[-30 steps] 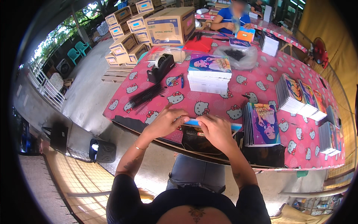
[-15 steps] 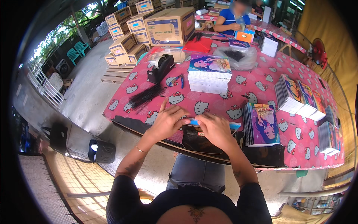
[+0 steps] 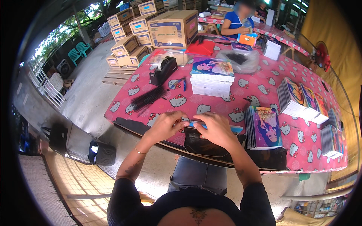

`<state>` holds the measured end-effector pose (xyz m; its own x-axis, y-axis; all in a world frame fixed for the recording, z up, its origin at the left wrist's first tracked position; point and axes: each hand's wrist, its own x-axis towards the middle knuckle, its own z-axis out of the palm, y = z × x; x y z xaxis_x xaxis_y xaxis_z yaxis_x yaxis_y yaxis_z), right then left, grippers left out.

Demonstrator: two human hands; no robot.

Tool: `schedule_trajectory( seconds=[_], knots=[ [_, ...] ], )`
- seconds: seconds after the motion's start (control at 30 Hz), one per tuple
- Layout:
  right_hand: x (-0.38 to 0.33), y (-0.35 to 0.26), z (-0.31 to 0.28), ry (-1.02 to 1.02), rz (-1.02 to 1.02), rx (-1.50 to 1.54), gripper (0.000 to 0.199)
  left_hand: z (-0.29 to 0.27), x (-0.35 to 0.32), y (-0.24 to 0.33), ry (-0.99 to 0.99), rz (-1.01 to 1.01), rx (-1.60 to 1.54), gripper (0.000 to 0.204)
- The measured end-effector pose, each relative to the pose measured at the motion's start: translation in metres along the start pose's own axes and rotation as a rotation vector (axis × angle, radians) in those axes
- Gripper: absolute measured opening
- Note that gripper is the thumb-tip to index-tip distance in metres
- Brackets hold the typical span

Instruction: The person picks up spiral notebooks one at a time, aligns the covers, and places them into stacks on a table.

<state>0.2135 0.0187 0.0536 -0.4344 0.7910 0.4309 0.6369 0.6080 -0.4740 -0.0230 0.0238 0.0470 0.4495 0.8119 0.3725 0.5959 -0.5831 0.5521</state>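
Note:
My left hand and my right hand are closed on a notebook at the table's near edge. Only a blue strip of it shows between my thumbs and past my right hand; a thin dark line, perhaps a coil, runs between my fingertips. A bundle of black plastic coils lies beyond my left hand. Right of my right hand is a stack of spiral notebooks with a purple cover on top. Farther off stands a tall stack of notebooks with white page edges.
A black tape dispenser and blue-handled pliers lie beyond the coils. A clear plastic bag holds black pieces. More notebook stacks stand at right. Cardboard boxes rise behind; a co-worker sits across the table.
My left hand's raised index finger has curled down to the notebook edge, and my right fingers have shifted slightly left. The co-worker's hands have risen a little.

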Motion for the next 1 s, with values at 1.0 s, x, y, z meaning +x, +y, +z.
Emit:
schedule_trajectory(
  seconds=[1.0],
  knots=[
    [-0.027,0.018,-0.003,0.059,-0.096,-0.153,0.022,0.097,-0.015,0.01,0.138,0.015,0.601,0.091]
  ],
)
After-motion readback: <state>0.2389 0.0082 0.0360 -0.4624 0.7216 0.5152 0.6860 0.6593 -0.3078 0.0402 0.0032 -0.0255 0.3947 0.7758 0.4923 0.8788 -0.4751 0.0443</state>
